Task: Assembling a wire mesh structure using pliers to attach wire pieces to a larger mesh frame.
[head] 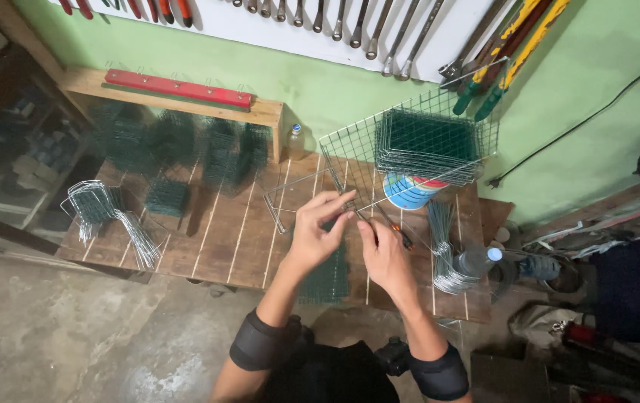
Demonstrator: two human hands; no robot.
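Observation:
My left hand pinches a corner of a green wire mesh panel that stands tilted over the wooden workbench. Right beside it, my right hand grips pliers with orange handles against the same wire edge. A bent wire frame runs from the hands toward the left. A flat piece of green mesh lies under my left forearm.
A stack of green mesh squares rests on a blue and white can. Bent wire bundles lie at the left, cut wires and a plastic bottle at the right. Wrenches hang on the wall.

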